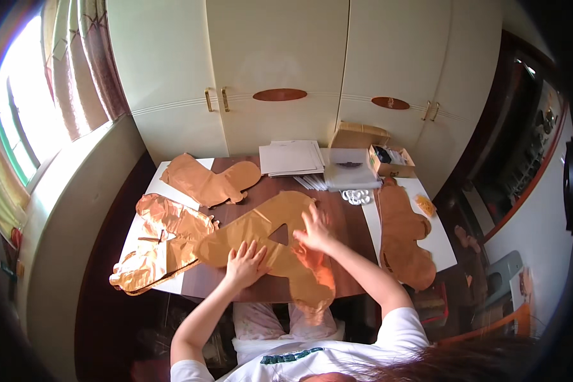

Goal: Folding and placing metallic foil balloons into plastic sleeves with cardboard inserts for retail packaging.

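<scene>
A flat, uninflated copper-coloured foil balloon with a triangular hole lies across the middle of the table, its lower end hanging past the near edge. My left hand presses on it below the hole, palm down with fingers stretched out. Beside the hole, my right hand is at the balloon's right edge, fingers spread and slightly blurred. Reddish light shows on the foil below that hand. Another flat foil balloon lies at the far left. Shinier, creased foil pieces are nearer on the left. Scalloped foil balloons lie on the right.
A stack of white sheets sits at the back, beside clear plastic bags and a small cardboard box. White looped pieces lie before the bags. An orange-yellow packet is at the right. Cabinets stand behind the table.
</scene>
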{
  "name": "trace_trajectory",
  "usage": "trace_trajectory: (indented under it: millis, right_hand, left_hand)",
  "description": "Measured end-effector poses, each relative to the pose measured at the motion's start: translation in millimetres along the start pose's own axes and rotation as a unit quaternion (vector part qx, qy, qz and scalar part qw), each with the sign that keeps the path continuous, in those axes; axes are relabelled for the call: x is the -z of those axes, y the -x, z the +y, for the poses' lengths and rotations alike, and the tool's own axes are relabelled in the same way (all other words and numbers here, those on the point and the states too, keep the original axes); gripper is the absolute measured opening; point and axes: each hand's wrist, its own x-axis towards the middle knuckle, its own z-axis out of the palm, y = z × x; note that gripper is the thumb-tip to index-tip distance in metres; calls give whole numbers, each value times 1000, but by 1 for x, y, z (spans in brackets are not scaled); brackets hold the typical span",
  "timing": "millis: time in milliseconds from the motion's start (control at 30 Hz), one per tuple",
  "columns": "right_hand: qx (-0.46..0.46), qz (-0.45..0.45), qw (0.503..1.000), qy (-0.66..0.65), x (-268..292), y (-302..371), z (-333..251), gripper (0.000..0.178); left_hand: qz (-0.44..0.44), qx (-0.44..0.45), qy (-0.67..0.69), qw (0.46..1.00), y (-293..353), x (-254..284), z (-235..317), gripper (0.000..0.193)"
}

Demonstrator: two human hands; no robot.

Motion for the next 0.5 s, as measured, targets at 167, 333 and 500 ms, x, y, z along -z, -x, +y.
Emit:
trace_trajectory:
  millis: [167, 333, 500]
  right_hand:
    - [25, -200, 975, 99, 15, 58, -26, 77]
    - [39, -111, 993, 7, 7, 63, 8, 74]
    - [-38, -28, 997, 68, 66, 64, 41, 64]
  left_hand:
    - [107, 23, -12, 994, 4, 6, 45, 60]
    - [55, 8, 52, 997, -10, -2, 33, 62]
    - [3, 4, 88, 996, -3, -4, 16, 69]
